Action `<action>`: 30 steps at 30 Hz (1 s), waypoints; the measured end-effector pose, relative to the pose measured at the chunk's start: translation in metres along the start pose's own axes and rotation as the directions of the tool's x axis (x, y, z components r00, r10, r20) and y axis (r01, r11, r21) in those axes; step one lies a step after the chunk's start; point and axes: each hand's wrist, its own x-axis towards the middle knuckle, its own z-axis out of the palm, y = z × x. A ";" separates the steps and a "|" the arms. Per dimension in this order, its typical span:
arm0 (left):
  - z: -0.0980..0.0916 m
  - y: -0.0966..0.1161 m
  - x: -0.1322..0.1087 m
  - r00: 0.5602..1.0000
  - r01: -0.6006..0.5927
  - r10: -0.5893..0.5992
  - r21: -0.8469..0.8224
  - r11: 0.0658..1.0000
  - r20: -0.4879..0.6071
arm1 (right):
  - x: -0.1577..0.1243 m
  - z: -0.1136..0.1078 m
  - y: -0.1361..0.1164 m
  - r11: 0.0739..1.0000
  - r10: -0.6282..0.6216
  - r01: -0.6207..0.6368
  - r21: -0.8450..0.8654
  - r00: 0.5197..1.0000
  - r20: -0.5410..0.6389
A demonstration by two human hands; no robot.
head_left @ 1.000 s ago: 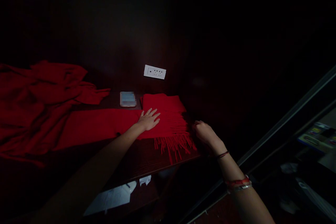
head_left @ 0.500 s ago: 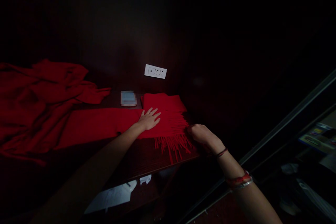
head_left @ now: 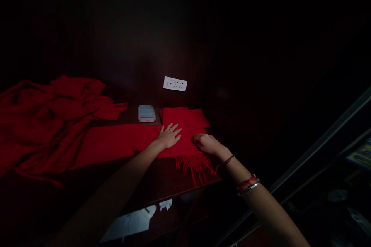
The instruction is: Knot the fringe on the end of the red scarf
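A red scarf (head_left: 116, 139) lies along a dark wooden shelf, bunched in loose folds at the left and flat toward the right. Its fringe hangs toward the shelf's front edge. My left hand (head_left: 169, 137) rests flat on the flat part, fingers spread. At the fringed right end, my right hand (head_left: 207, 142) is closed, with its fingertips pinched down at the scarf's fringe; the exact strands between them are hidden. Behind my hands lies a folded red layer (head_left: 185, 116) of the same colour.
A small blurred-out flat object (head_left: 146, 113) lies behind the scarf. On the back wall is a white power socket (head_left: 175, 83). Below the shelf are papers (head_left: 129, 224) and a crumpled white piece (head_left: 165, 204). A metal-edged door track (head_left: 321, 148) runs along the right.
My right hand has moved left from the fringe's outer end onto the scarf near my left hand. The left hand stays flat on the cloth. The view has shifted slightly.
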 end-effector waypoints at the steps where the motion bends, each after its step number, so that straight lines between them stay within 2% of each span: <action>1: 0.001 0.000 0.001 1.000 -0.002 0.002 -0.003 1.000 -0.004 | -0.006 0.001 0.007 0.997 0.062 -0.061 -0.051 0.998 0.019; 5: 0.003 -0.001 0.003 1.000 0.002 -0.002 -0.010 1.000 -0.007 | -0.030 -0.003 0.031 0.916 0.360 -0.341 -0.212 0.931 0.060; 7: 0.004 -0.002 0.004 1.000 0.001 -0.001 -0.014 1.000 -0.004 | -0.030 -0.008 0.035 0.893 0.413 -0.392 -0.222 0.909 0.052; 10: 0.004 -0.002 0.003 1.000 -0.003 0.002 -0.015 1.000 -0.003 | -0.011 -0.014 0.029 0.934 0.324 -0.323 -0.149 0.946 -0.024; 12: 0.003 -0.002 0.003 1.000 -0.003 0.003 -0.013 1.000 -0.006 | 0.011 -0.015 0.022 0.980 0.184 -0.189 -0.062 0.980 -0.080; 13: 0.003 -0.002 0.002 1.000 -0.004 0.003 -0.013 1.000 -0.006 | 0.022 -0.014 0.019 0.993 0.109 -0.111 -0.024 0.990 -0.090; 15: 0.003 -0.002 0.002 1.000 -0.002 0.002 -0.011 1.000 -0.006 | 0.041 -0.011 0.016 1.000 0.018 -0.018 0.002 0.999 -0.038; 17: 0.002 -0.002 0.002 1.000 0.002 -0.002 -0.007 1.000 -0.004 | 0.049 -0.005 0.020 0.999 0.031 -0.030 -0.027 0.998 0.048; 19: 0.002 -0.002 0.002 1.000 0.004 -0.004 -0.005 1.000 -0.003 | 0.045 0.002 0.032 0.992 0.110 -0.103 -0.079 0.990 0.092; 25: 0.002 -0.002 0.002 1.000 -0.002 0.002 -0.017 1.000 0.002 | 0.003 0.008 0.076 0.944 0.304 -0.294 -0.147 0.951 0.056; 27: 0.002 -0.002 0.002 1.000 0.000 0.000 -0.018 1.000 0.000 | 0.003 0.006 0.078 0.942 0.312 -0.307 -0.135 0.950 0.019; 30: 0.001 -0.001 0.002 1.000 0.006 -0.006 -0.010 1.000 -0.002 | 0.023 0.002 0.065 0.961 0.256 -0.259 -0.095 0.966 -0.040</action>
